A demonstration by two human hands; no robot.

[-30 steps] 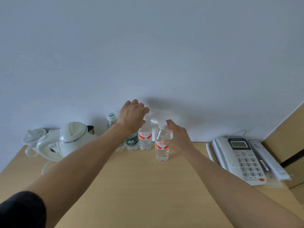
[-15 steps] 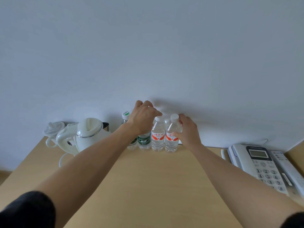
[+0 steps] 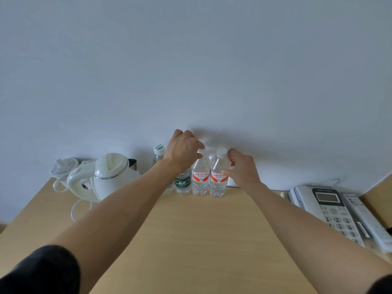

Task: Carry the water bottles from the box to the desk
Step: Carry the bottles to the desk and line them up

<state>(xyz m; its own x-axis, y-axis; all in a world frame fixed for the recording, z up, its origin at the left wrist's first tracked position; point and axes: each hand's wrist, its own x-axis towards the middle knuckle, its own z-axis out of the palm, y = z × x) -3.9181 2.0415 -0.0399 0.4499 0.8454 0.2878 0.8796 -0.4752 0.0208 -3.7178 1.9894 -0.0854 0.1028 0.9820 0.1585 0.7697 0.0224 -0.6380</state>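
So I'm at the setting-down part, lining the bottles up along the far edge of the desk [image 3: 191, 240], right against the wall. My right hand [image 3: 242, 169] is at the rightmost red-label bottle [image 3: 218, 179], thumb against the label and fingertips by the cap; the fingers are only loosely curved, so I honestly can't tell if it's a real grip or just a touch. That bottle stands upright on the desk, touching the second red-label bottle [image 3: 200, 179] next to it. My left hand [image 3: 182, 151] is curled over the tops of the row, roughly above the green-label bottle [image 3: 182, 183]; whether it's pinching a cap is hidden by the back of my hand. One more bottle with a green-and-white cap [image 3: 159, 150] sits at the left end, beside the white kettle [image 3: 110, 175]. The phone [image 3: 331, 211] is off at the right edge.

Next I reckon it's just letting go gently so nothing tips, then heading back to the box, which isn't in view.
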